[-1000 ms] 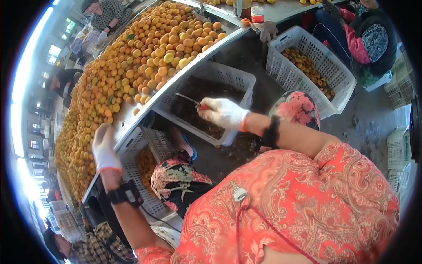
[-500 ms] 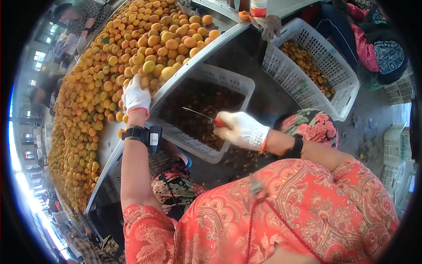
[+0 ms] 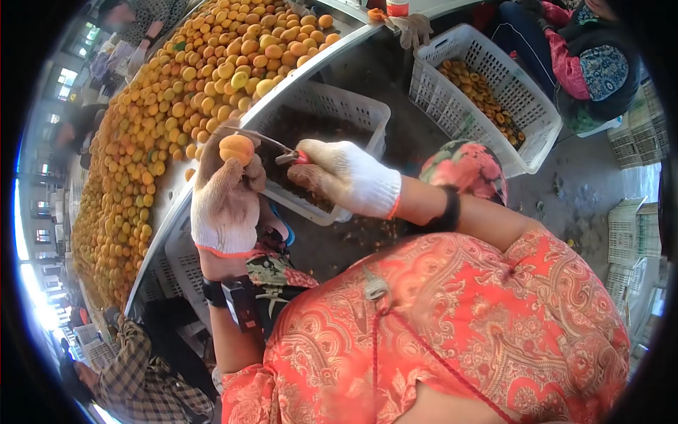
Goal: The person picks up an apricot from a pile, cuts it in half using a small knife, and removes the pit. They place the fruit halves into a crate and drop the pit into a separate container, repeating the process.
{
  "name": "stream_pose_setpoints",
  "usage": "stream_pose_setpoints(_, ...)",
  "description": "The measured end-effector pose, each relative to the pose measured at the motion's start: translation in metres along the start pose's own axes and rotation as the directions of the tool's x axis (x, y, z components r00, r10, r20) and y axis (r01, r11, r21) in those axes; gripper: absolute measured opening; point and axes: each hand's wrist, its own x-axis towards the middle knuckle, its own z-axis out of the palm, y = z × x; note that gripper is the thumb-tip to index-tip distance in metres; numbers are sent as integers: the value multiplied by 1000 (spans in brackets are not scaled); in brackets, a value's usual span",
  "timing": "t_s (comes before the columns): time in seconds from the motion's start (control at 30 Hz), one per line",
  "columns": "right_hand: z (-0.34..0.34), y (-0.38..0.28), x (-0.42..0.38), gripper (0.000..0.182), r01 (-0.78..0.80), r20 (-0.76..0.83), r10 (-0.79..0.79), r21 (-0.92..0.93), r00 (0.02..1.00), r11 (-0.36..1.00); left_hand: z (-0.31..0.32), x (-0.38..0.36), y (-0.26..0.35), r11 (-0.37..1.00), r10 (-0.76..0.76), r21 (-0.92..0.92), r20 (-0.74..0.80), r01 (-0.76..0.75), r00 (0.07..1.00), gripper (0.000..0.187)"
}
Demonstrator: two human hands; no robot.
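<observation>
My left hand [image 3: 224, 191], in a white knit glove with a stained palm, is turned up and closed around an apricot [image 3: 236, 149]. The fruit is pinched between thumb and fingers. My right hand [image 3: 346, 173], gloved alike, grips the red handle of a small knife [image 3: 291, 157]. Its thin blade points left and reaches the top of the apricot; whether it cuts in cannot be seen. Behind the left hand, a large heap of apricots [image 3: 152, 131] covers the metal-edged table. Below the knife stands a white plastic crate [image 3: 374, 113] with dark brown bits inside.
Another white crate [image 3: 537, 159] holding halved apricots stands on the floor at right. A glove [image 3: 412, 30] hangs over the table corner. A person in pink sleeves [image 3: 568, 63] sits at upper right; one in a checked shirt [image 3: 134, 371] is at lower left. Stacked crates [image 3: 627, 226] line the right.
My left hand has come back from the heap toward me with an apricot and turned palm up. My right hand has moved left, bringing the knife to the fruit.
</observation>
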Motion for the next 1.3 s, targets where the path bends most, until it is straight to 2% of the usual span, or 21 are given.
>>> stream_pose_setpoints(0.03,3,-11,-4,31,38,7,-38,-143,999,989,3,-10,1,999,3,-32,1,-3,1000,61)
stream_pose_setpoints(0.13,14,-22,-12,30,72,70,-62,-150,996,986,6,-31,7,996,18,-91,11,-16,1000,58)
stream_pose_setpoints(0.2,20,-33,-17,31,60,89,-50,-118,995,991,13,-43,7,993,28,-110,-64,-34,998,55)
stream_pose_setpoints(0.27,22,-41,-21,32,43,72,-27,-224,997,974,16,-50,11,991,50,-119,-63,-57,997,53)
stream_pose_setpoints(0.33,21,-51,-26,32,26,73,-9,-233,997,972,17,-55,13,995,94,-22,-35,-95,995,54)
stream_pose_setpoints(0.37,21,-55,-28,33,5,76,13,-232,997,973,19,-57,14,994,101,-28,-29,-102,994,54)
stream_pose_setpoints(0.47,25,-52,-33,34,29,50,-20,-181,999,983,29,-61,16,987,156,59,-93,-150,983,51)
stream_pose_setpoints(0.63,27,-59,-36,34,55,31,-48,-263,998,963,33,-64,24,958,232,203,-143,-201,962,45)
stream_pose_setpoints(0.8,32,-66,-37,33,10,25,-3,-281,1000,960,39,-69,23,965,248,132,-156,-229,956,42)
stream_pose_setpoints(0.87,37,-60,-36,32,106,-17,-120,-366,993,924,38,-70,19,964,257,103,-153,-243,954,42)
stream_pose_setpoints(0.93,41,-57,-36,31,95,-16,-109,-383,994,919,36,-68,16,961,278,60,-144,-272,950,41)
stream_pose_setpoints(1.07,44,-58,-36,30,78,-35,-101,-405,994,911,42,-68,15,951,308,87,-160,-297,938,40)
stream_pose_setpoints(1.13,47,-47,-33,31,85,-22,-102,-384,995,919,42,-68,12,944,330,72,-148,-323,932,40)
stream_pose_setpoints(1.17,44,-65,-39,24,17,-45,-35,-355,998,935,46,-69,11,936,349,99,-166,-336,922,40)
stream_pose_setpoints(1.2,58,-18,-27,27,149,-112,-179,-233,977,961,45,-71,9,938,341,122,-181,-323,922,41)
stream_pose_setpoints(1.23,46,-51,-39,28,100,-67,-140,-413,988,905,54,-76,13,937,343,128,-178,-324,922,40)
stream_pose_setpoints(1.3,44,-55,-44,25,88,-27,-108,-410,994,908,46,-75,11,923,375,154,-146,-353,916,46)
